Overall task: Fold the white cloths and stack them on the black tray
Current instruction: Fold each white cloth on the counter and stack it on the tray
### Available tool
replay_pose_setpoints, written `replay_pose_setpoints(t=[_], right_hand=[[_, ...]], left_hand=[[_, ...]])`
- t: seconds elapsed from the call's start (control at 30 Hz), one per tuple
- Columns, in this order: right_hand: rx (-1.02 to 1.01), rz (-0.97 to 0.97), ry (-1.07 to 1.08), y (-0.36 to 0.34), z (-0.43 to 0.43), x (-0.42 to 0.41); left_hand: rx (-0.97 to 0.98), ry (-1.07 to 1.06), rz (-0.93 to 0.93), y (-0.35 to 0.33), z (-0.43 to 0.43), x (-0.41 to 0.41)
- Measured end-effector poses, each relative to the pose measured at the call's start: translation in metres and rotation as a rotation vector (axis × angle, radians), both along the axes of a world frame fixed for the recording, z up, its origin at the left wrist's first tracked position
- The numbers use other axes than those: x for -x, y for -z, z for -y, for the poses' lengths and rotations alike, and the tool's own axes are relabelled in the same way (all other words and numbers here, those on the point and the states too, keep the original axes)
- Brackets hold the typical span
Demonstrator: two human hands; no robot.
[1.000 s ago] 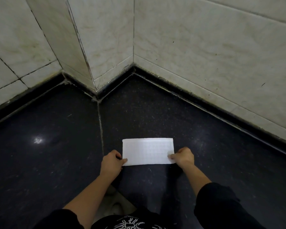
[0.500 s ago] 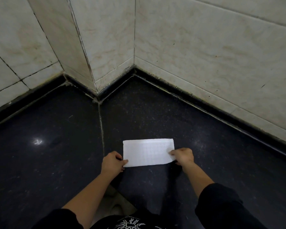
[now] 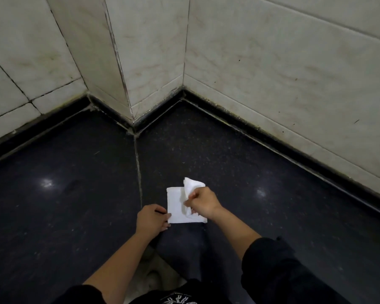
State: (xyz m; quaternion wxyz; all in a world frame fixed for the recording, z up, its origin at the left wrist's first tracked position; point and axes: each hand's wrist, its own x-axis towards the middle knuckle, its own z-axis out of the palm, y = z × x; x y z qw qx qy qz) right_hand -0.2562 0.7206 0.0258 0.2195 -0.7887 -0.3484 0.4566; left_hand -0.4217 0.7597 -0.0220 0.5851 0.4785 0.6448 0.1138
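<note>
We have the white cloth [image 3: 175, 208] lying low in the middle of the frame, on the dark speckled surface [image 3: 64, 216], just right of the pale seam [image 3: 138, 172] that runs down from the wall corner. Its left part rests flat as a small rectangle, while its right end is raised off the surface and turned over toward the left, standing up in a loose crumpled flap. Our right hand [image 3: 203, 204] has hold of that raised end: the fingers are curled tight, thumb and forefinger pinching the fabric, knuckles facing the upper left of the frame, and the hand sits above the cloth's right half. Our left hand [image 3: 151, 218] lies lower left of the cloth, its fingers curled in and its thumb tip meeting the cloth's lower left corner; it looks like a pinch on that corner, though the thumb covers the spot and we cannot be certain. The two hands are near each other, with the flat part of the cloth between them. Both forearms are bare and come up from the bottom edge, and a black sleeve [image 3: 272, 270] covers the right upper arm at lower right. Pale, stained tiled walls [image 3: 272, 73] fill the upper half of the frame, and one wall corner [image 3: 119, 73] juts toward us at upper centre. Two soft light reflections [image 3: 46, 183] shine on the dark surface, one at left and one right of the cloth.
</note>
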Motion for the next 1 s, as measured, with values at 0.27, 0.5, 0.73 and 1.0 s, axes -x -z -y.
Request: replay_pose_setpoints(t=[0.27, 0.5, 0.73, 1.0], right_hand=[[0.132, 0.032, -0.113, 0.015, -0.018, 0.029], [0.17, -0.027, -0.097, 0.019, -0.018, 0.036], [0.038, -0.098, 0.195, 0.012, -0.005, 0.003], [0.089, 0.006, 0.425, 0.025, 0.024, -0.031]], left_hand=[[0.029, -0.022, 0.082, 0.001, 0.0, 0.005], [0.024, 0.008, 0.087, 0.002, 0.001, 0.01], [-0.032, 0.017, 0.061, -0.002, 0.002, 0.009], [-0.156, 0.212, -0.098, -0.006, -0.003, 0.002]])
